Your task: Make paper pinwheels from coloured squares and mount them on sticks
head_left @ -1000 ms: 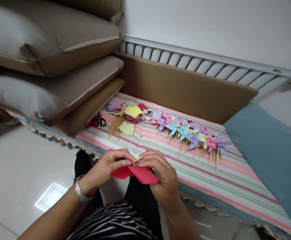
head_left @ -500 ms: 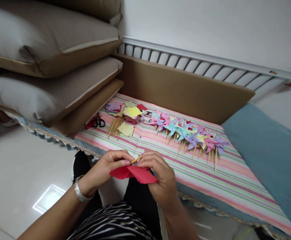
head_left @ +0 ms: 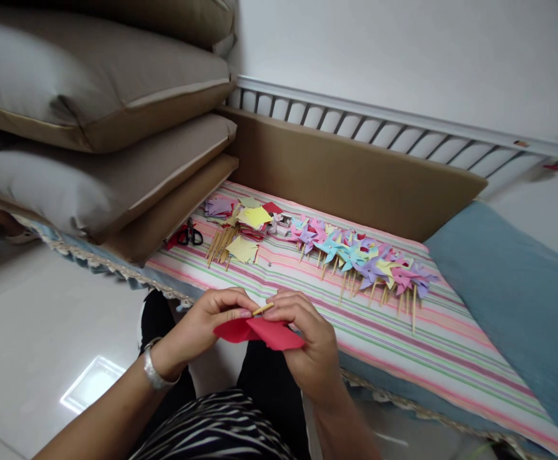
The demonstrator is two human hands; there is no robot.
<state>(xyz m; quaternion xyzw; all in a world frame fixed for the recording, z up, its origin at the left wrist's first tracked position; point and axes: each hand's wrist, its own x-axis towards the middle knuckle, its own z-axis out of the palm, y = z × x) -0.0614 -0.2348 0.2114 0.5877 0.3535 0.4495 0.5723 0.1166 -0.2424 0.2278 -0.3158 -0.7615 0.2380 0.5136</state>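
My left hand (head_left: 205,322) and my right hand (head_left: 308,345) meet over my lap, both pinched on a red paper piece (head_left: 264,332) folded like a pinwheel. A thin wooden stick (head_left: 262,309) pokes out between my fingertips at the top of the paper. My left wrist wears a silver bracelet (head_left: 152,369). On the striped cloth (head_left: 317,306) ahead lies a row of finished paper pinwheels (head_left: 360,259) on sticks, in pink, blue, purple and yellow.
Cut paper squares (head_left: 248,220), a bundle of sticks (head_left: 218,244) and scissors (head_left: 189,234) lie at the cloth's far left. Stacked tan cushions (head_left: 92,128) stand left, a cardboard sheet (head_left: 350,172) behind, a blue cushion (head_left: 518,300) right. White tiled floor lies left.
My hands stay pinched on the red paper and stick, nearly unmoved. The view has tilted slightly, so everything sits a little lower.
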